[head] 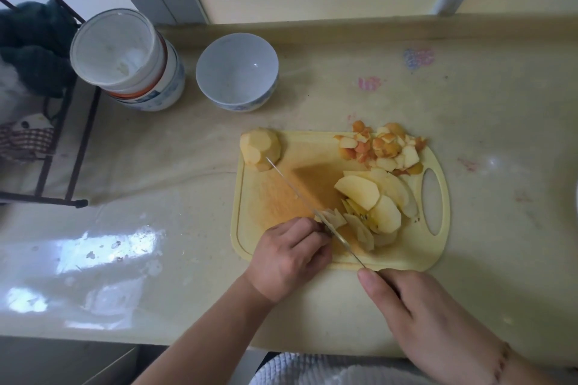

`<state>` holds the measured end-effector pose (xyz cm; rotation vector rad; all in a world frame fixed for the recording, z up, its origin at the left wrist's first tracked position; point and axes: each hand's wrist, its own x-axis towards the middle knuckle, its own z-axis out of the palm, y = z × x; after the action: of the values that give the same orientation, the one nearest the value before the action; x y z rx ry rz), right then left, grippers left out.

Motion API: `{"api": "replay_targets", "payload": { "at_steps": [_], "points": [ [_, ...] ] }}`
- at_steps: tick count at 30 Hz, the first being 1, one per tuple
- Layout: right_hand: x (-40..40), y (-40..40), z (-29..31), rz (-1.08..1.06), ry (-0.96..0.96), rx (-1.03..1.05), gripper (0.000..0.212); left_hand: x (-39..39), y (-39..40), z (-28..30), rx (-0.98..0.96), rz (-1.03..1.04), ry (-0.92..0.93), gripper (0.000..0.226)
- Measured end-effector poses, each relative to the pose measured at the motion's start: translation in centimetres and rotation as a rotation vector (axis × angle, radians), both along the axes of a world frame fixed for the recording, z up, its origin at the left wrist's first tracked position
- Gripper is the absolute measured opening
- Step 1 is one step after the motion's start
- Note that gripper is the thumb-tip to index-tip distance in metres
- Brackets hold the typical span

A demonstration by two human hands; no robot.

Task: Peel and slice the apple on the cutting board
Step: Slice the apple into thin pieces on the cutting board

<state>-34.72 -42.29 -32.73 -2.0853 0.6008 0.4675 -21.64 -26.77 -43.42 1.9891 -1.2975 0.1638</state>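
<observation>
Slicing in progress on the board (250, 197), which lies on the bench (469, 134). A small apple piece (336, 219) is pinned by the curled fingers of the left hand (291, 256); the knife (300, 194) is gripped by the right hand (416, 312), forefinger laid along the spine. Finished slices (372, 200) are heaped to the right, peels (381, 147) at the far edge, and a peeled half (261, 148) awaits at the far left corner. Fingertips are best kept tucked behind the blade, and cuts made thin and even.
</observation>
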Motion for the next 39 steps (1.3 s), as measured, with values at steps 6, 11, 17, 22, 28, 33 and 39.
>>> {"api": "replay_targets", "payload": {
  "at_steps": [6,11,17,22,28,33,39],
  "points": [
    [0.5,0.2,-1.5,-0.004,-0.009,0.004,0.062,0.1,0.0,-0.2,0.005,-0.005,0.019,0.009],
    [0.0,0.2,-1.3,-0.016,-0.047,0.013,0.067,0.0,0.1,0.0,0.014,-0.007,0.039,0.007],
    [-0.4,0.1,-0.5,0.018,-0.053,0.009,0.070,0.0,0.1,0.2,0.017,0.004,0.022,0.010],
    [-0.4,0.3,-1.3,0.017,-0.067,0.001,0.073,-0.1,0.1,0.1,0.031,-0.007,0.027,0.008],
    [0.2,0.5,-2.2,-0.004,-0.052,-0.022,0.073,0.0,0.0,0.2,0.008,0.009,0.023,0.010],
    [-0.5,0.3,-0.9,0.003,-0.035,0.025,0.074,0.0,0.1,-0.1,0.038,0.008,0.063,0.007],
    [-0.3,0.5,-0.4,0.024,-0.066,-0.008,0.064,0.0,0.0,0.1,0.056,-0.004,0.055,0.008]
  ]
}}
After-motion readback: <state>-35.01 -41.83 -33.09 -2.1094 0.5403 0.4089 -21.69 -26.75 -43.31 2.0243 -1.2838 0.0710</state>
